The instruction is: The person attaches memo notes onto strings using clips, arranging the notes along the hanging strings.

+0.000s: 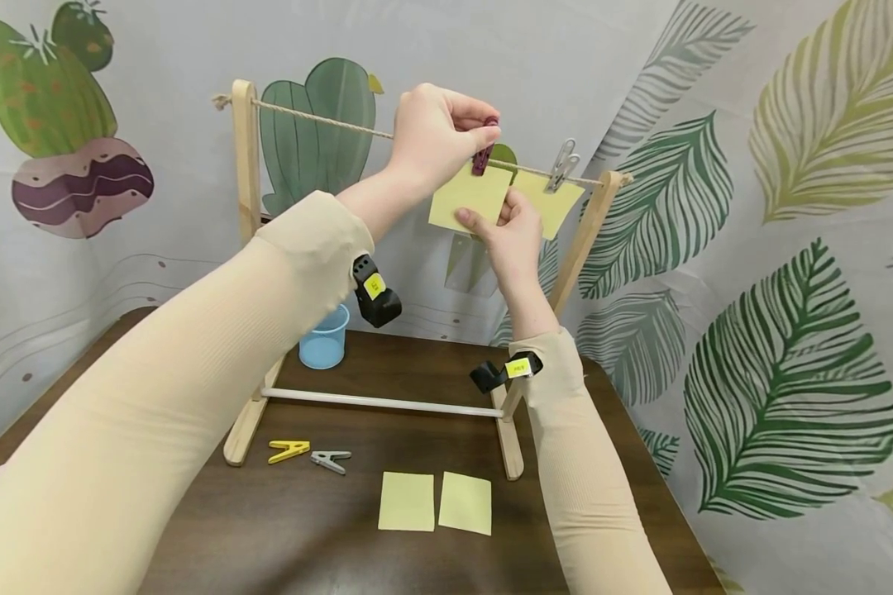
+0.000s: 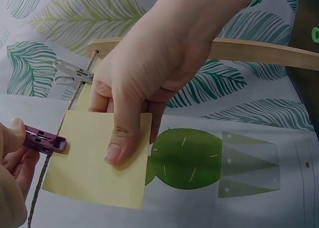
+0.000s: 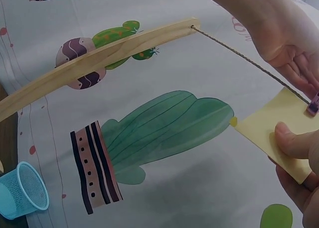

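My left hand [image 1: 435, 136] pinches a purple clothespin [image 2: 45, 140] at the rope [image 1: 320, 120]. The clothespin's tip lies over the upper edge of a yellow paper note [image 2: 94, 161]. With thumb in front and fingers behind, my right hand [image 1: 517, 235] holds that note by its side. To its right, a second yellow note [image 1: 558, 205] hangs from the rope under a grey clothespin [image 1: 563, 169]. In the right wrist view the rope runs from the wooden post [image 3: 124, 49] down to the note.
Two more yellow notes [image 1: 406, 502] lie side by side on the dark table [image 1: 268, 529]. Nearby are a yellow clothespin [image 1: 288, 450] and a grey one [image 1: 331, 460]. A light blue basket [image 1: 323, 343] stands behind the white crossbar [image 1: 379, 402], close to the left post.
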`<action>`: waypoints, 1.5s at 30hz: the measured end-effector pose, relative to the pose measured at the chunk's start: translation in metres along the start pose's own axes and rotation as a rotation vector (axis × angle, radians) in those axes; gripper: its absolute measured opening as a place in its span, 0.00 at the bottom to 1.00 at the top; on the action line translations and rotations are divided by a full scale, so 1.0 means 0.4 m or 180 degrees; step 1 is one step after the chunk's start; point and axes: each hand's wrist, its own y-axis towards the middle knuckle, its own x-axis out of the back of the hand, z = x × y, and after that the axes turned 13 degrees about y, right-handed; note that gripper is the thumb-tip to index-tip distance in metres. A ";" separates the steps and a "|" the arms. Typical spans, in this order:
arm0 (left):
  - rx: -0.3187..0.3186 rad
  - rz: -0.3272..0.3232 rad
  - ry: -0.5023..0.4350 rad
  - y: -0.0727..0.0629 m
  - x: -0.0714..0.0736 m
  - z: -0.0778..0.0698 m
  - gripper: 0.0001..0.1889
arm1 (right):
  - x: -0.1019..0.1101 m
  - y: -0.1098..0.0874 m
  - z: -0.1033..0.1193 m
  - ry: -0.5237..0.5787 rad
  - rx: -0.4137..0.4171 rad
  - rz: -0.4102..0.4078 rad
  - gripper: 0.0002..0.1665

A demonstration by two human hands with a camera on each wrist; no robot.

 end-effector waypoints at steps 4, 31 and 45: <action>-0.0035 0.0019 0.0058 -0.003 0.000 0.003 0.12 | -0.003 0.000 0.001 -0.0020 0.0017 -0.0015 0.21; -0.0113 0.0412 0.0099 -0.014 0.016 0.009 0.22 | 0.007 -0.008 -0.025 -0.0020 0.0050 0.0048 0.23; -0.0351 0.0208 0.0103 -0.041 0.025 0.030 0.25 | 0.005 -0.035 -0.057 0.0121 -0.0021 0.0057 0.21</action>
